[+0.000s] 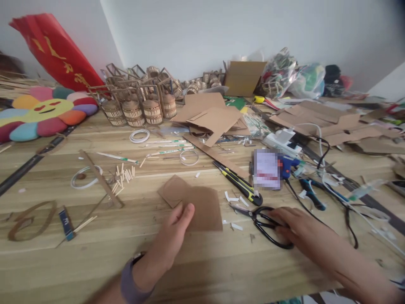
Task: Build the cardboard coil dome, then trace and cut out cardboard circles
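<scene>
My left hand [175,230], with a watch band at the wrist, pinches a square piece of brown cardboard [205,209] between thumb and fingers. A second cardboard piece [172,189] with a curved outline on it lies partly under the first, by my fingertips. To the right, my right hand [292,223] has its fingers closed around the black handles of a pair of scissors [261,226]. Their blades point left, toward the cardboard, and are apart from it. Some of my right fingers are hidden behind the hand. White paper scraps [236,226] lie near the blades.
Beyond the scissors lies a yellow-and-black utility knife [237,181], near a blue glue gun [286,166] and a power strip [283,143] with cables. Cardboard sheets [211,118] and small woven baskets [133,112] stand farther back. Short sticks [126,175] lie at left.
</scene>
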{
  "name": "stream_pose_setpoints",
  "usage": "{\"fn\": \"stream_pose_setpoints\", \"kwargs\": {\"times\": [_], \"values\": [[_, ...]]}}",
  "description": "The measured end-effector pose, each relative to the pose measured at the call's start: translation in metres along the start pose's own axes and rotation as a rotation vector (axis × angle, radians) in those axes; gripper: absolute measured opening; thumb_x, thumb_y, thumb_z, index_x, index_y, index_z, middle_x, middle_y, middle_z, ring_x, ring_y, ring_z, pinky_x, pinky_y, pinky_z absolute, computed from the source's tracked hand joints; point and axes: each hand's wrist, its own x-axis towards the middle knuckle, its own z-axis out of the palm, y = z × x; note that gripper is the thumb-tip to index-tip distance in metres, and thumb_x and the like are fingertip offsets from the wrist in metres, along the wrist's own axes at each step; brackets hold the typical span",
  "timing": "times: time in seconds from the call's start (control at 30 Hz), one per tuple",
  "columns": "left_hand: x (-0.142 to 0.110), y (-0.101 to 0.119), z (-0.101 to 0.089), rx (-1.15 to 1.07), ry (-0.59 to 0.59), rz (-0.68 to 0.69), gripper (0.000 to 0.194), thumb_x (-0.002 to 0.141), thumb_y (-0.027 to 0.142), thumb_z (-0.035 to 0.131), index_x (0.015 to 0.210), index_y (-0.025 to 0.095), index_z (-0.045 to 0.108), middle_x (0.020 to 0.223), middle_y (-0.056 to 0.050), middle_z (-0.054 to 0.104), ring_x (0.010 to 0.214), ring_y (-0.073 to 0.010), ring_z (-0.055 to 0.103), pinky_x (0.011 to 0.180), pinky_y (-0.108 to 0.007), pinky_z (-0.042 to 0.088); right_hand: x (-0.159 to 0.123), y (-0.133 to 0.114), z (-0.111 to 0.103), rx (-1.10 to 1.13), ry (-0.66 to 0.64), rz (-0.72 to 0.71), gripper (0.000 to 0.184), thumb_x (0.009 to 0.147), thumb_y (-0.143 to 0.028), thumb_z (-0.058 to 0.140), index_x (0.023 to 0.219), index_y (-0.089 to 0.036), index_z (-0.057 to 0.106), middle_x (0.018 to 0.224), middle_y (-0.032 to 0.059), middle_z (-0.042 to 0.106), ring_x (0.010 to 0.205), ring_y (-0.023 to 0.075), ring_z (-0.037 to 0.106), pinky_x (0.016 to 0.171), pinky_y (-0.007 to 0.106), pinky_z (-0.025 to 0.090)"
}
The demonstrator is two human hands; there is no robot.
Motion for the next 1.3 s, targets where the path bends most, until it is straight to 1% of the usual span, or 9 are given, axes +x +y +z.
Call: {"fn": "stream_pose_setpoints", "kwargs": {"times": [0.13, 0.33, 0.47, 0.57, 0.73, 0.83, 0.93, 1.13, 1.3], "values": [[-0.018, 0.013, 0.008, 0.329, -0.324, 0.197, 0.025, 0.087, 0.043, 0.066, 0.072, 0.024, 0.072, 0.066, 0.000, 0.069, 0.064, -0.0209, 0.060, 0.060, -0.027, 0.043, -0.006, -0.003, 0.013, 0.041, -0.048, 0.017, 0.018, 0.083, -0.025, 0.047, 0.087, -0.025, 0.064, 0.086, 0.0094, 0.073, 0.077, 0.0275, 0.072, 0.069, 0.038, 0.057], [-0.037, -0.003, 0.045, 0.317, -0.927, 0.520, 0.033, 0.088, 0.020, 0.066, 0.121, 0.025, 0.071, 0.121, -0.010, 0.073, 0.116, -0.0321, 0.067, 0.102, -0.039, 0.047, -0.003, -0.016, -0.009, 0.289, -0.008, 0.071, 0.016, 0.085, -0.038, 0.054, 0.095, -0.026, 0.057, 0.088, 0.0079, 0.072, 0.076, 0.0254, 0.071, 0.071, 0.035, 0.057], [-0.014, -0.021, 0.074, 0.700, -1.256, 0.746, 0.033, 0.096, 0.032, 0.056, 0.122, 0.016, 0.067, 0.142, -0.015, 0.058, 0.139, -0.0271, 0.046, 0.123, -0.044, 0.020, -0.006, -0.016, -0.018, 0.431, 0.043, 0.078, 0.033, 0.088, -0.040, 0.057, 0.116, -0.023, 0.053, 0.089, 0.0069, 0.068, 0.079, 0.0233, 0.067, 0.074, 0.036, 0.057], [0.017, -0.009, 0.086, 0.924, -1.138, 0.764, 0.047, 0.100, 0.036, 0.047, 0.137, 0.009, 0.053, 0.149, -0.018, 0.050, 0.144, -0.0254, 0.040, 0.122, -0.040, 0.022, -0.007, -0.020, -0.021, 0.563, 0.066, 0.071, 0.044, 0.090, -0.038, 0.059, 0.128, -0.022, 0.047, 0.080, 0.0017, 0.059, 0.071, 0.0188, 0.063, 0.067, 0.031, 0.056], [0.046, 0.030, 0.074, 0.858, -0.869, 0.684, 0.038, 0.101, 0.034, 0.037, 0.123, 0.012, 0.058, 0.137, -0.017, 0.061, 0.125, -0.0257, 0.057, 0.106, -0.037, 0.043, 0.000, -0.033, -0.028, 0.754, 0.148, 0.203, 0.044, 0.089, -0.052, 0.062, 0.119, -0.022, 0.050, 0.065, -0.0053, 0.052, 0.046, 0.0110, 0.050, 0.044, 0.023, 0.047], [0.041, 0.041, 0.055, 0.813, -0.692, 0.602, 0.037, 0.099, 0.047, 0.037, 0.089, 0.019, 0.059, 0.095, -0.008, 0.070, 0.088, -0.0229, 0.064, 0.080, -0.034, 0.050, 0.010, -0.040, -0.028, 0.859, 0.170, 0.259, 0.044, 0.086, -0.055, 0.065, 0.113, -0.023, 0.050, 0.054, -0.0074, 0.052, 0.042, 0.0122, 0.051, 0.042, 0.024, 0.047], [0.032, 0.042, 0.037, 0.733, -0.469, 0.451, 0.044, 0.096, 0.056, 0.037, 0.069, 0.022, 0.045, 0.065, 0.003, 0.048, 0.063, -0.0161, 0.049, 0.058, -0.028, 0.040, 0.025, -0.053, -0.022, 1.022, 0.192, 0.287, 0.050, 0.077, -0.058, 0.073, 0.106, -0.024, 0.050, 0.073, 0.0021, 0.067, 0.059, 0.0174, 0.064, 0.044, 0.024, 0.048], [0.016, 0.037, 0.014, 0.366, -0.414, 0.160, 0.049, 0.087, 0.068, 0.048, 0.079, 0.020, 0.051, 0.069, 0.004, 0.048, 0.057, -0.0125, 0.049, 0.048, -0.023, 0.041, 0.062, -0.104, 0.000, 1.315, 0.041, 0.343, 0.052, 0.055, -0.039, 0.092, 0.081, -0.024, 0.049, 0.060, -0.0115, 0.049, 0.042, 0.0049, 0.041, 0.035, 0.016, 0.027], [0.013, 0.027, -0.002, -0.019, -0.215, 0.211, 0.055, 0.080, 0.075, 0.056, 0.080, 0.019, 0.054, 0.064, 0.005, 0.048, 0.056, -0.0101, 0.047, 0.051, -0.021, 0.040, 0.089, -0.134, 0.019, 1.543, 0.119, 0.404, 0.054, 0.055, -0.039, 0.090, 0.086, -0.025, 0.049, 0.056, -0.0142, 0.044, 0.041, 0.0044, 0.034, 0.035, 0.015, 0.028]]}}
